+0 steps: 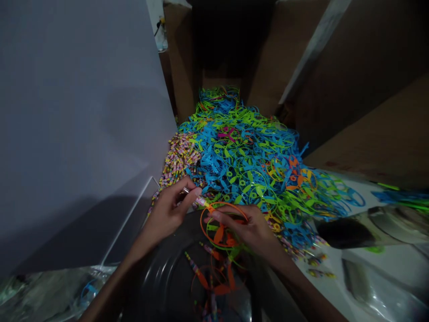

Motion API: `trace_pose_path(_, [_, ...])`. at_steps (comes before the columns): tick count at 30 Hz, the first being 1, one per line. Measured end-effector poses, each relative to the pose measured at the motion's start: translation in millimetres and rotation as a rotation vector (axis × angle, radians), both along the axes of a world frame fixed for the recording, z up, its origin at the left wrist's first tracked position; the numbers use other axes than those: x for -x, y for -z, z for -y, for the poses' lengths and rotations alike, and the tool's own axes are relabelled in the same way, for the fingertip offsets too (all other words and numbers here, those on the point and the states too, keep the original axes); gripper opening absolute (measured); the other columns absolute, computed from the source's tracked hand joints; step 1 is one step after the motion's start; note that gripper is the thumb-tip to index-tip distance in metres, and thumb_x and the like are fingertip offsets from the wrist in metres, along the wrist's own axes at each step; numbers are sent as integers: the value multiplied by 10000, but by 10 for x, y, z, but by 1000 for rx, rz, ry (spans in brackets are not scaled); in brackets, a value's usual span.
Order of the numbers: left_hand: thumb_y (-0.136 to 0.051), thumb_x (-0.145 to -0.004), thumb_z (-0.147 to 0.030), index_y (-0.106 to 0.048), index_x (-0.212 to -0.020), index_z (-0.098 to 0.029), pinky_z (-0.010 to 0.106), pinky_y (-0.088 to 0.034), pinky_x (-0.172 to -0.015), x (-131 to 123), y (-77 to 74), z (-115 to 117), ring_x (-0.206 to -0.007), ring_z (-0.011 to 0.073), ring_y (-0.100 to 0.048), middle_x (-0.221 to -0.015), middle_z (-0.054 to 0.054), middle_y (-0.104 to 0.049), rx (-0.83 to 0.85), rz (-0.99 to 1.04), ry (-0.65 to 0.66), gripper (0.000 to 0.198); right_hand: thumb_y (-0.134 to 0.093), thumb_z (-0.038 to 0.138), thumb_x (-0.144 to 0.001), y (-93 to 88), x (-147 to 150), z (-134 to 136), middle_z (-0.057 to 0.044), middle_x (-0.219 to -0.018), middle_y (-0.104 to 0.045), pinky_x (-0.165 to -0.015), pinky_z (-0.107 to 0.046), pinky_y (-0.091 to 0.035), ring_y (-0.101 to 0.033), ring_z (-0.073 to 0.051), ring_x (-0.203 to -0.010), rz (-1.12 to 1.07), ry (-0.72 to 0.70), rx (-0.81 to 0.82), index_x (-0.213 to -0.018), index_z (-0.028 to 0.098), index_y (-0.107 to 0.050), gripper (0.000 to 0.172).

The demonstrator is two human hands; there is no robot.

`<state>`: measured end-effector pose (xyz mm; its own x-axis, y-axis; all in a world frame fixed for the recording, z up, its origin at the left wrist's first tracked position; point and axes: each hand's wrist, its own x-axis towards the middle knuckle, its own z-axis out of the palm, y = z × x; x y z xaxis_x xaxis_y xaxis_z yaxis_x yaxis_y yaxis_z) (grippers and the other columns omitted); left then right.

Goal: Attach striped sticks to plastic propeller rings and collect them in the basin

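Observation:
My left hand point(169, 210) pinches a thin multicoloured stick point(197, 200) between thumb and fingertips. My right hand point(246, 229) grips an orange ring propeller point(217, 223) by its hub, with a green one partly hidden under it. The stick's tip meets the orange propeller's hub between the two hands. Just beyond my hands lies a big heap of blue, green and orange ring propellers point(248, 161). To the heap's left is a pile of small pastel sticks point(177, 161).
Below my hands a dark round container point(167, 277) holds assembled orange propellers on sticks point(209, 275). A grey panel point(73, 125) walls the left side. Cardboard boxes point(368, 89) stand behind and right. Clear plastic bags point(378, 228) lie on the white surface at right.

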<state>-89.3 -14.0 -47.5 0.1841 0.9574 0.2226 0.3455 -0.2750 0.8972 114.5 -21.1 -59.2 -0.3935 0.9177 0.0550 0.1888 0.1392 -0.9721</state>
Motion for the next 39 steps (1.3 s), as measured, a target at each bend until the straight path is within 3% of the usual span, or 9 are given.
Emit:
trace_pose_path(9, [-509,-981,-345,-488,-763,-188,224,-290,-570,-71,48,-40,-592,99,-383,-660,-63,-430,0,-91,45,269,-613,370,-939,104,-23,49,31,-821,-779,-653,-243,-492,-710,-175,-718,209,62,-265,-975,259,-783,206])
trace_pose_path(14, [-515,-974,-324,-514,-755,-182,218,-322,-585,-56,15,-72,-626,103,-431,-693,-49,-487,1,-46,71,261,-608,442,-930,90,-12,17,13,-867,-782,-715,-277,-521,-723,-209,-796,188,55,-188,-953,251,-782,259])
trace_pose_path(18, [-565,-951,-370,-546,-753,-181,207,-294,-512,151,-131,-15,-549,89,-385,-638,-59,-470,-13,80,-59,275,-472,580,-954,42,-45,-84,-49,-912,-772,-780,-324,-532,-712,-244,-895,1,135,-122,-919,214,-770,473])
trace_pose_path(21, [-534,-963,-421,-636,-830,-183,200,-359,-534,334,-180,30,-591,101,-486,-698,-30,-575,41,28,110,292,-566,596,-892,48,-84,-183,-91,-1008,-762,-696,-317,-536,-709,-232,-817,-136,315,2,-1024,194,-739,458])
trace_pose_path(23, [-465,-988,-441,-687,-949,-191,215,-429,-619,414,-95,-1,-716,134,-584,-846,14,-670,89,-160,235,336,-728,514,-795,80,-100,-231,-87,-1056,-753,-674,-303,-530,-705,-211,-757,-197,364,102,-1061,203,-721,409])
trace_pose_path(28, [-508,-944,-382,-674,-890,-156,299,-451,-731,444,514,-237,-806,219,-634,-861,102,-700,99,-710,-220,286,-823,424,-714,152,-88,-262,-67,-966,-772,-724,-297,-519,-718,-207,-777,-365,331,238,-984,199,-741,361])
trace_pose_path(32, [-610,-846,-352,-615,-659,-172,293,-404,-612,361,933,-309,-709,251,-647,-699,99,-674,159,-782,-272,259,-823,405,-721,127,-62,-235,-64,-928,-781,-708,-289,-520,-723,-213,-812,-391,329,290,-952,206,-747,314])
trace_pose_path(36, [-541,-884,-354,-580,-633,-195,273,-369,-583,358,1021,-334,-664,228,-642,-633,52,-641,135,-717,-248,299,-828,401,-717,91,-45,-200,-59,-950,-773,-658,-274,-531,-719,-208,-824,-466,341,334,-959,214,-738,319])
trace_pose_path(39, [-527,-902,-336,-598,-748,-192,258,-393,-593,386,875,-345,-643,198,-630,-647,35,-644,119,-629,-226,222,-846,386,-697,77,-30,-178,-55,-896,-768,-586,-235,-510,-715,-184,-757,-503,315,387,-923,201,-738,312])
